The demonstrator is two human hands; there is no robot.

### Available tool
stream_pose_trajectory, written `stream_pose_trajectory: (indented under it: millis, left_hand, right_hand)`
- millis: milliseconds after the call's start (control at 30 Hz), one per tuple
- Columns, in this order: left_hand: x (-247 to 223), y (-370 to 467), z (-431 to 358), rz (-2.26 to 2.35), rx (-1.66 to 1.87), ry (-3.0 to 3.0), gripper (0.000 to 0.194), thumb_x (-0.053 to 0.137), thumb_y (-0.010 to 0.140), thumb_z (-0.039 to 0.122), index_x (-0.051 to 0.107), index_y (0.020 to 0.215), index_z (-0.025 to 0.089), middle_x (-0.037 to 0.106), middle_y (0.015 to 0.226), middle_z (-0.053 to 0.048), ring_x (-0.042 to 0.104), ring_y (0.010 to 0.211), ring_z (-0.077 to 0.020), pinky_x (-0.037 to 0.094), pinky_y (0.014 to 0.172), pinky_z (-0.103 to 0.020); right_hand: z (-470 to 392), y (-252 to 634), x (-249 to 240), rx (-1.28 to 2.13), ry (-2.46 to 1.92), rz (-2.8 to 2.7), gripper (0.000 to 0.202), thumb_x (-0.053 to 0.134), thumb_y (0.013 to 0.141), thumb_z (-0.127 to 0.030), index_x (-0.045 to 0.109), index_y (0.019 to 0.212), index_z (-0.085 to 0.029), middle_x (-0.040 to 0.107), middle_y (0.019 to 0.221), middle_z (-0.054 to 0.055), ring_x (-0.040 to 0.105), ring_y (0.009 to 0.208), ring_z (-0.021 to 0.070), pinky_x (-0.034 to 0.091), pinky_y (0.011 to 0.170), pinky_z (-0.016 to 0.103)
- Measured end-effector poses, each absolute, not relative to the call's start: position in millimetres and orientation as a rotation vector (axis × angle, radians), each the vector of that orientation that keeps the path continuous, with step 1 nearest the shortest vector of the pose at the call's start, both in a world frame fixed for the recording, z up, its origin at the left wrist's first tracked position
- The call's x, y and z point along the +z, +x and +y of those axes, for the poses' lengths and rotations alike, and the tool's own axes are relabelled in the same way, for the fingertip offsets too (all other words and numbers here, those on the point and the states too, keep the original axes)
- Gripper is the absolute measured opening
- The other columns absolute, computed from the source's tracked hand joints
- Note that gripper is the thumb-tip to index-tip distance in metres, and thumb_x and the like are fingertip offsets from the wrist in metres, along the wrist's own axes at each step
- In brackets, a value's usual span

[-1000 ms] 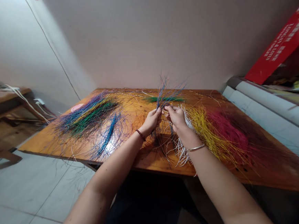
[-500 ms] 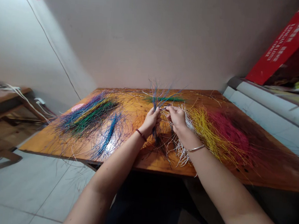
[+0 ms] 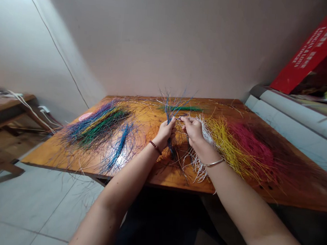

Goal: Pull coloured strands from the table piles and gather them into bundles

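Observation:
My left hand (image 3: pixel 166 133) is wrapped round a bundle of thin wire-like strands (image 3: pixel 169 109), mostly blue with some yellow. Their loose ends fan out above the fist, and darker ends hang below it. Close by on the right, my right hand (image 3: pixel 192 129) pinches a thin dark strand (image 3: pixel 183 117) between thumb and forefinger, beside the bundle. Whether that strand belongs to the bundle, I cannot tell. White strands (image 3: pixel 205 131) lie just beyond and under my right hand. Behind the bundle is a green bunch (image 3: pixel 188 108) on the wooden table (image 3: pixel 144 106).
Blue, yellow and green strands (image 3: pixel 103 123) lie at the table's left, with a smaller blue bunch (image 3: pixel 119 147) nearer. Yellow (image 3: pixel 230 143) and crimson (image 3: pixel 252 144) piles spread on the right. A red box (image 3: pixel 310 51) stands on the right-hand ledge. A wall closes off the back.
The upper ends of the held bundle have shifted slightly. Both hands keep nearly the same place and grip, and the piles lie as before.

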State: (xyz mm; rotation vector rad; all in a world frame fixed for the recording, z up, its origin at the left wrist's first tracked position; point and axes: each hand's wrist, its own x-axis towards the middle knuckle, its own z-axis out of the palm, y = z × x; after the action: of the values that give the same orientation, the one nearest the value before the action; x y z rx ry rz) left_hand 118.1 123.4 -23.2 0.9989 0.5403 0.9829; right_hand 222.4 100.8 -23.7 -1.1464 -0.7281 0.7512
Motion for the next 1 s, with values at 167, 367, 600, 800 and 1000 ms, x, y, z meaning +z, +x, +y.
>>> stream_pose_trajectory:
  millis: [167, 367, 600, 800, 1000]
  left_hand:
    - [-24.3, 118.6, 123.4, 0.532, 0.962, 0.966, 0.052, 0.070, 0.072, 0.050, 0.028, 0.063, 0.020, 0.017, 0.052, 0.011, 0.014, 0.038, -0.0009, 0.011, 0.033, -0.014]
    - [-22.4, 117.9, 120.5, 0.524, 0.941, 0.966, 0.053, 0.071, 0.070, 0.050, 0.027, 0.062, 0.020, 0.018, 0.052, 0.011, 0.014, 0.038, -0.0007, 0.011, 0.033, -0.014]
    - [-23.6, 117.9, 121.0, 0.529, 0.913, 0.980, 0.047, 0.077, 0.065, 0.043, 0.037, 0.069, 0.019, 0.020, 0.051, 0.012, 0.015, 0.037, -0.0006, 0.010, 0.033, -0.015]
    - [-22.1, 115.6, 122.1, 0.479, 0.895, 0.861, 0.045, 0.074, 0.069, 0.040, 0.035, 0.068, 0.019, 0.021, 0.052, 0.011, 0.015, 0.036, -0.0012, 0.009, 0.033, -0.015]
    - [-18.9, 113.4, 122.0, 0.505, 0.902, 0.789, 0.041, 0.071, 0.073, 0.040, 0.037, 0.068, 0.019, 0.019, 0.050, 0.012, 0.015, 0.036, -0.0019, 0.009, 0.032, -0.016]
  right_hand:
    - [100.8, 222.2, -23.6, 0.770, -1.139, -0.701, 0.023, 0.068, 0.061, -0.038, 0.066, 0.068, -0.016, 0.052, 0.044, -0.003, 0.043, 0.040, 0.0084, 0.032, 0.040, 0.020]
    - [100.0, 222.4, -21.4, 0.762, -1.108, -0.677, 0.027, 0.070, 0.060, -0.038, 0.067, 0.072, -0.015, 0.062, 0.059, 0.000, 0.046, 0.044, 0.0068, 0.035, 0.042, 0.019]
    - [98.1, 221.9, -20.1, 0.772, -1.065, -0.727, 0.040, 0.073, 0.058, -0.045, 0.069, 0.084, -0.015, 0.068, 0.081, 0.003, 0.052, 0.050, 0.0065, 0.038, 0.044, 0.018]
    - [100.0, 221.8, -24.0, 0.727, -1.045, -0.787, 0.043, 0.076, 0.057, -0.046, 0.071, 0.086, -0.015, 0.070, 0.083, 0.006, 0.049, 0.049, 0.0064, 0.039, 0.044, 0.020]
    - [100.8, 222.4, -28.1, 0.667, -1.027, -0.795, 0.039, 0.076, 0.058, -0.044, 0.071, 0.083, -0.014, 0.070, 0.083, 0.006, 0.042, 0.046, 0.0049, 0.036, 0.043, 0.020]
